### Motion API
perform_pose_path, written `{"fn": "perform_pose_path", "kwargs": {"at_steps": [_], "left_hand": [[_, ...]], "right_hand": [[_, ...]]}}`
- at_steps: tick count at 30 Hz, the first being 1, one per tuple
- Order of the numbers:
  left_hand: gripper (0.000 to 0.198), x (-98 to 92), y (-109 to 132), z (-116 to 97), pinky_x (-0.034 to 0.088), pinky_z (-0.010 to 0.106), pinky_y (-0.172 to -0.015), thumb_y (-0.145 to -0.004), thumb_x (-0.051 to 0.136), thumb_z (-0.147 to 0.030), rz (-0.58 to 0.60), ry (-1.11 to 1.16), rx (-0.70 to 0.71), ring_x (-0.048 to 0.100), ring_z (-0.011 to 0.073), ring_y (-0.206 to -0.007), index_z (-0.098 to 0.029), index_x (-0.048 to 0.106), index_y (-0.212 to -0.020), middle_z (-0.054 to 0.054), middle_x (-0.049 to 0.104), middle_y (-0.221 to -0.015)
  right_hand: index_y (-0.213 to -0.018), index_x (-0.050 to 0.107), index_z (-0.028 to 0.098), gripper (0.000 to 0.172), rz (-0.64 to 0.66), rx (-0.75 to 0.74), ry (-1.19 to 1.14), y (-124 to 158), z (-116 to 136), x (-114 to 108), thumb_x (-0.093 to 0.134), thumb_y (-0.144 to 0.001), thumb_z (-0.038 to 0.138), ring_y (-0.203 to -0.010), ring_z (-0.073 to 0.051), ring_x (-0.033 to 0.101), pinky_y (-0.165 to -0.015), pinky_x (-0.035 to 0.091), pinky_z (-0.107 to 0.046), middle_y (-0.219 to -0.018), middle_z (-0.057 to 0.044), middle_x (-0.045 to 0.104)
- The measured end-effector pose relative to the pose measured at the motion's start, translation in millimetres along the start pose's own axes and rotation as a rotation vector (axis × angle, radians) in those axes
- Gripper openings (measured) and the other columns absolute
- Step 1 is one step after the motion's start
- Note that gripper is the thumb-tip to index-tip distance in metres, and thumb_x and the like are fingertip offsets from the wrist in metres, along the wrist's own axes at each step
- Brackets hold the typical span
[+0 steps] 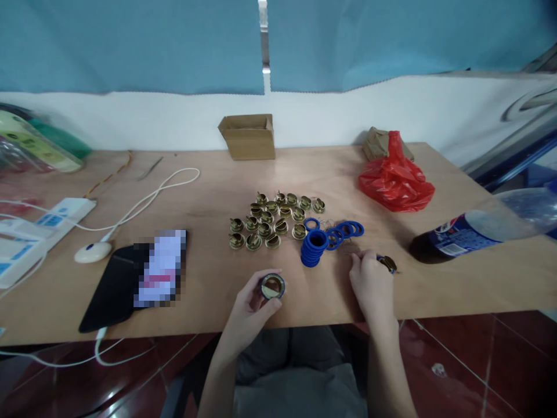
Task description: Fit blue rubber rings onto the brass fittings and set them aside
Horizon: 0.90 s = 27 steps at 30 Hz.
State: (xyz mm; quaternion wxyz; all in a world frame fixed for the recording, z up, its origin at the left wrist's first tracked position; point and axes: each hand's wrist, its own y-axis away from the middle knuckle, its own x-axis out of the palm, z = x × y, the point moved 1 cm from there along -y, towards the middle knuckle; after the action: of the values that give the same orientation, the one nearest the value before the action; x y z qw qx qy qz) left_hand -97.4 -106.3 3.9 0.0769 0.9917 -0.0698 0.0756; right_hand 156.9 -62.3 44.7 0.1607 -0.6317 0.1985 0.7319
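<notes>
My left hand [252, 305] grips a round brass fitting with a blue ring [272, 286] around it, held just above the table's front edge. My right hand [369, 278] rests on the wooden table [209, 174], fingers curled and pinched at something small I cannot make out, right beside another brass piece with a blue ring [387, 263]. A stack of blue rings [314, 247] stands between the hands, with loose blue rings [346, 230] behind it. Several brass fittings [272, 219] lie in rows further back.
A cardboard box [249, 136] stands at the back, a red plastic bag [395, 180] at the back right, a cola bottle [474, 229] lying at the right. On the left are a phone [159, 267] on a black pad, a white mouse [92, 251], cables and a power strip [56, 217].
</notes>
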Motion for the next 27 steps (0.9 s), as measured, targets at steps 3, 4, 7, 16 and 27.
{"fn": "perform_pose_path", "kwargs": {"at_steps": [3,4,7,16,27], "left_hand": [[0.043,0.4,0,-1,0.058,0.033,-0.094,-0.079,0.081,-0.027,0.002,-0.006,-0.003,0.072,0.0204,-0.096,-0.020,0.069,-0.119,0.008,0.074,-0.104],[0.043,0.5,0,-1,0.058,0.033,-0.094,-0.079,0.081,-0.027,0.003,-0.008,-0.002,0.072,0.0207,-0.096,-0.019,0.069,-0.119,0.008,0.074,-0.103],[0.042,0.7,0,-2,0.058,0.033,-0.093,-0.079,0.080,-0.027,0.005,-0.015,0.005,0.072,0.0208,-0.096,-0.019,0.069,-0.119,0.008,0.074,-0.104],[0.043,0.9,1,-3,0.057,0.032,-0.095,-0.079,0.079,-0.027,0.002,-0.013,-0.028,0.071,0.0203,-0.097,-0.020,0.068,-0.120,0.007,0.073,-0.104],[0.043,0.6,0,-4,0.056,0.033,-0.094,-0.080,0.080,-0.029,0.011,-0.012,-0.020,0.071,0.0212,-0.097,-0.020,0.068,-0.120,0.008,0.074,-0.104]], "right_hand": [[-0.099,0.065,0.011,0.021,-0.048,-0.048,-0.116,-4,-10,6,0.049,-0.098,0.024,-0.072,-0.029,0.072,-0.060,0.039,-0.032,-0.081,-0.017,0.075],[-0.096,0.064,0.013,0.020,-0.067,-0.071,-0.182,-5,-14,8,0.050,-0.096,0.027,-0.070,-0.028,0.071,-0.060,0.039,-0.032,-0.078,-0.015,0.074],[-0.093,0.062,0.018,0.020,-0.089,-0.123,-0.363,-5,-24,13,0.051,-0.091,0.035,-0.064,-0.027,0.068,-0.060,0.040,-0.032,-0.067,-0.007,0.070],[-0.102,0.064,0.021,0.021,-0.038,-0.215,-0.354,5,-24,14,0.047,-0.091,0.026,-0.073,-0.025,0.070,-0.063,0.041,-0.030,-0.084,-0.008,0.076],[-0.097,0.061,0.022,0.026,-0.042,-0.153,-0.362,21,-24,6,0.053,-0.091,0.045,-0.068,-0.028,0.069,-0.059,0.040,-0.032,-0.075,-0.006,0.072]]}}
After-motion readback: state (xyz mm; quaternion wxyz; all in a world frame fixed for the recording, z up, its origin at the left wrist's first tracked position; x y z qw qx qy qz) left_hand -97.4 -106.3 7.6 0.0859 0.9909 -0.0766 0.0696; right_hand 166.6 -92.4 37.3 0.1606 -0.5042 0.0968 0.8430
